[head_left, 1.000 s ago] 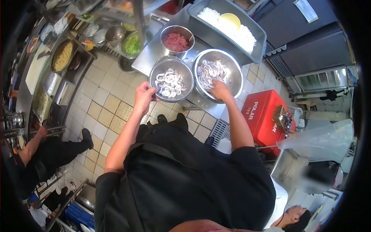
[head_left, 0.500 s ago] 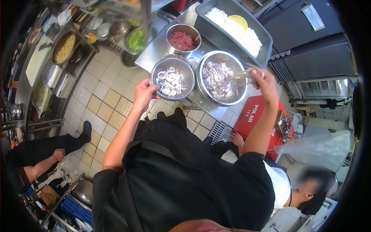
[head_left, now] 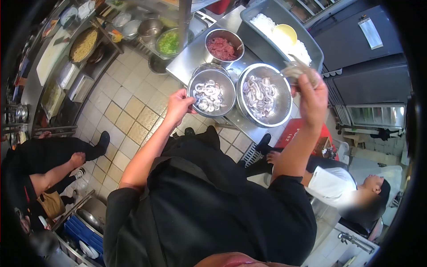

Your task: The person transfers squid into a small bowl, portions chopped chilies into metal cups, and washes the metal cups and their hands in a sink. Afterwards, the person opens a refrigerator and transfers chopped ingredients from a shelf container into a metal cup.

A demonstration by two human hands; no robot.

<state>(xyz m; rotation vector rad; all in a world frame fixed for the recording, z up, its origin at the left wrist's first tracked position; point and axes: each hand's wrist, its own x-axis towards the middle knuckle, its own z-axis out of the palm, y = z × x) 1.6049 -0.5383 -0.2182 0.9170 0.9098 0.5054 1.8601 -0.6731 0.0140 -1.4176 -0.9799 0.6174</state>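
My left hand [head_left: 180,107] grips the near left rim of a metal bowl [head_left: 229,100], thumb over the edge. Pale squid pieces [head_left: 209,95] lie inside it. Just to the right stands a perforated metal colander [head_left: 281,104] holding more squid strips [head_left: 259,95]. My right hand [head_left: 312,95] is raised beyond the colander's right rim, its fingers closed on a blurred bunch of pale squid strips [head_left: 296,71]. Behind the bowls is a steel pot [head_left: 240,52] of raw sliced red meat [head_left: 221,48].
A grey tub [head_left: 313,60] with white noodle-like food and a yellow bowl [head_left: 284,34] sits at the back of the steel table [head_left: 189,60]. A person in white [head_left: 331,184] is close on my right, beside a red box [head_left: 307,133]. Another person's leg [head_left: 53,149] shows at left.
My right hand has lifted the squid strips up and away from the colander. My left hand stays on the bowl. The view has shifted, and the person at right has leaned back.
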